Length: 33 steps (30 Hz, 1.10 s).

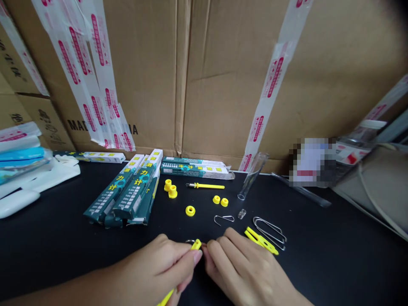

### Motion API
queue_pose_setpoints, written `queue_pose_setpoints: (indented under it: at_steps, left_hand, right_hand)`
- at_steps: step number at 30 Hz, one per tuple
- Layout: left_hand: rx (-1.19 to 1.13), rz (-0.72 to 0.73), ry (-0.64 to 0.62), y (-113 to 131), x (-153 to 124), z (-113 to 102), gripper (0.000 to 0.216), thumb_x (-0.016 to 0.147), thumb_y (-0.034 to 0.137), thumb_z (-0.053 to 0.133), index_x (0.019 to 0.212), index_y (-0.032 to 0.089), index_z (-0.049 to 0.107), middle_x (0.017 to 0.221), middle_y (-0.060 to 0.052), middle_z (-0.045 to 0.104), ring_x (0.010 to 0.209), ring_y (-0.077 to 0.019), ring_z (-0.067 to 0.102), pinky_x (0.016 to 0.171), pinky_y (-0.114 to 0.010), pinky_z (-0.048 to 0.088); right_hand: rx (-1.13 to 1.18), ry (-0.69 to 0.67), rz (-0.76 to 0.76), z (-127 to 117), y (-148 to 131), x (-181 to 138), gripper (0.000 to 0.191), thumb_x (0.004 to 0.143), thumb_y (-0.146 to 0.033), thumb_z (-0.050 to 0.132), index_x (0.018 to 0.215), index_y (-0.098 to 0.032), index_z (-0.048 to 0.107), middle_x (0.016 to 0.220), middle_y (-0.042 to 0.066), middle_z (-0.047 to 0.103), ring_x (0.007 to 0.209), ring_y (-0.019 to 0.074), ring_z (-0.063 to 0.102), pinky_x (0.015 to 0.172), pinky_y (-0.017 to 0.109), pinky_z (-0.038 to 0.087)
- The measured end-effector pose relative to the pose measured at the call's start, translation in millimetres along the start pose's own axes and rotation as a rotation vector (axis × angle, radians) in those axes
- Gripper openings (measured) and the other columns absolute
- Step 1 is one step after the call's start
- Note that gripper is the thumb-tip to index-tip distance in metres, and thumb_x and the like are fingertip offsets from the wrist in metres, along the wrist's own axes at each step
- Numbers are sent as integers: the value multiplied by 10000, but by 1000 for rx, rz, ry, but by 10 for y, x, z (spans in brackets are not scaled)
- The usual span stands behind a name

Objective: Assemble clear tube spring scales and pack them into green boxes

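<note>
The left hand (162,267) is closed around a yellow plastic rod (196,244), thumb and forefinger pinching it just below its upper end. The rod runs down through the fist and comes out again at the bottom edge of the view. A small metal ring (190,241) sits at the rod's upper end.

The right hand (245,272) lies palm down, with its fingers drawn close together and their tips against the rod's end. Whether these fingers actually grip anything cannot be determined. Both hands rest low over the black table (63,238), near its front edge.

Just beside the right hand lie two yellow strips (261,241), touching a pair of long wire loops (270,231). Beyond the hands, from left to right:
- a yellow ring cap (190,211)
- a small wire hook (223,219)
- a short coil spring (242,213)

Farther back are two yellow caps (170,189), two yellow discs (220,200), a second yellow rod with a metal tip (207,185) and a clear tube (253,176). Green product boxes (127,191) lie to the left. Taped cardboard cartons (207,85) stand behind the table.
</note>
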State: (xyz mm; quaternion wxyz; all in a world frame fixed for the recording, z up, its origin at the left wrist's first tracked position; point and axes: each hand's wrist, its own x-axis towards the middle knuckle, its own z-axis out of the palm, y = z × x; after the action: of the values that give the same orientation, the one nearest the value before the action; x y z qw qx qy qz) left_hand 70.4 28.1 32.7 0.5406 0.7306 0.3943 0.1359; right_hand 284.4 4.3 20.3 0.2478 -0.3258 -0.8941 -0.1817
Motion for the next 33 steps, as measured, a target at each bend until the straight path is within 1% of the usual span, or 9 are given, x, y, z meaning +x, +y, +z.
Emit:
queue_pose_setpoints:
  at_steps: [3, 7, 11, 15, 20, 24, 26, 29, 33]
  left_hand:
    - [41, -26, -32, 45, -38, -65, 571, 1037, 601, 359, 675, 210, 565, 598, 12, 614, 649, -166, 625, 695, -239, 503]
    - [42, -68, -72, 42, -31, -79, 618, 1046, 627, 264, 703, 205, 558, 611, 15, 602, 622, -158, 612, 688, -243, 502]
    - [86, 0, -71, -175, -32, 1, 600, 1036, 641, 308, 690, 215, 550, 534, 16, 562, 591, -163, 584, 659, -238, 492]
    - [208, 94, 21, -357, -56, 51, 550, 1031, 617, 373, 727, 213, 588, 580, 0, 595, 634, -170, 592, 681, -246, 495]
    - [324, 90, 186, -218, -30, 76, 619, 1061, 603, 244, 769, 204, 617, 665, -23, 633, 595, -153, 584, 601, -243, 493]
    - [476, 175, 140, -71, 26, 119, 669, 1053, 620, 212, 657, 206, 557, 519, -16, 553, 499, -146, 544, 491, -220, 453]
    - [579, 264, 171, -65, 40, 128, 685, 1071, 569, 164, 666, 202, 576, 519, -27, 575, 497, -150, 544, 501, -225, 460]
    - [767, 397, 228, -141, 25, 124, 692, 1095, 412, 92, 794, 184, 673, 635, -68, 687, 543, -173, 585, 565, -261, 499]
    - [920, 483, 229, -275, -40, 116, 541, 1078, 257, 187, 1105, 173, 720, 785, -85, 758, 619, -201, 640, 638, -291, 530]
  right_hand:
    - [-52, 41, -20, 28, -1, 1, 292, 988, -67, 489, 768, -144, 666, 667, 41, 654, 567, 215, 589, 490, 352, 464]
    - [-106, 48, -9, 64, -12, 33, 329, 999, -70, 436, 754, -158, 637, 653, 38, 626, 587, 226, 585, 461, 335, 447]
    - [-102, 59, 5, 82, -32, 46, 396, 999, -63, 420, 660, -195, 576, 576, 11, 550, 538, 210, 538, 419, 322, 394]
    - [-126, 88, -4, 96, -54, 14, 398, 994, -65, 444, 642, -198, 573, 555, 8, 540, 512, 204, 512, 440, 330, 404]
    - [-138, 109, 15, 117, -60, -13, 431, 991, -57, 448, 605, -198, 577, 520, 5, 508, 468, 195, 458, 421, 339, 367]
    - [-145, 122, 33, 124, -68, 0, 461, 1001, -52, 438, 585, -196, 574, 507, 4, 499, 461, 185, 444, 432, 336, 374]
    - [-149, 127, 38, 127, -73, 4, 467, 1004, -51, 434, 582, -196, 574, 503, 4, 498, 461, 186, 443, 438, 337, 379]
    - [-150, 123, 39, 141, -72, -1, 470, 1007, -51, 422, 586, -198, 574, 507, 6, 504, 460, 187, 438, 447, 339, 388]
    - [-158, 110, 48, 169, -60, -17, 448, 1017, -67, 434, 613, -196, 581, 519, 2, 510, 470, 189, 446, 458, 342, 394]
